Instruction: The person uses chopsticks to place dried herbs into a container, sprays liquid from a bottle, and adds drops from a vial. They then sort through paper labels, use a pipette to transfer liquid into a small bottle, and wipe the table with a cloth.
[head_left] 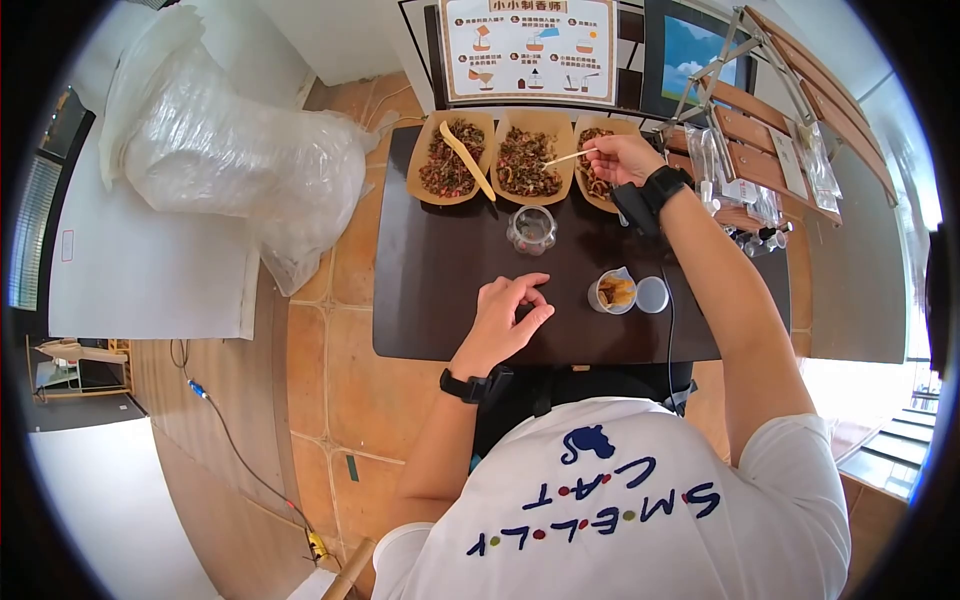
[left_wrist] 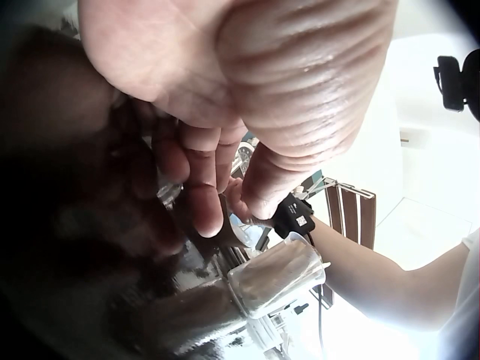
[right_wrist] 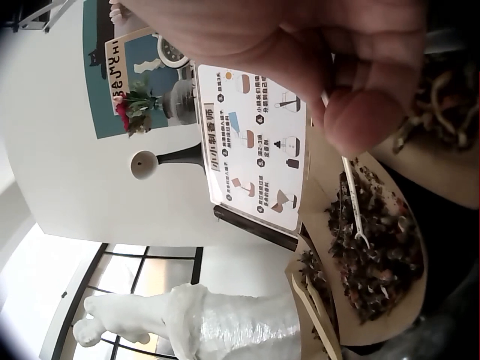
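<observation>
Though slender, a forked stick (right_wrist: 353, 201) in right hand (head_left: 622, 160), over crumbly flakes (right_wrist: 379, 266).

The back of the shirt (head_left: 650, 520) reads "SMELLY CAT". The sign (head_left: 530, 50) at the far edge of the table (head_left: 430, 290) is headed "小小制香师", with numbered steps in finer Chinese print below. Lettering on the poster (right_wrist: 142, 56) is unclear.

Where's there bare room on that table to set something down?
The table is barest at left, bordered by the leftmost paper tray, the clear jar and left hand. A smaller gap lies between jar and cup. It's crowded along the back, trays in a row, and at right, around small bottles.
</observation>
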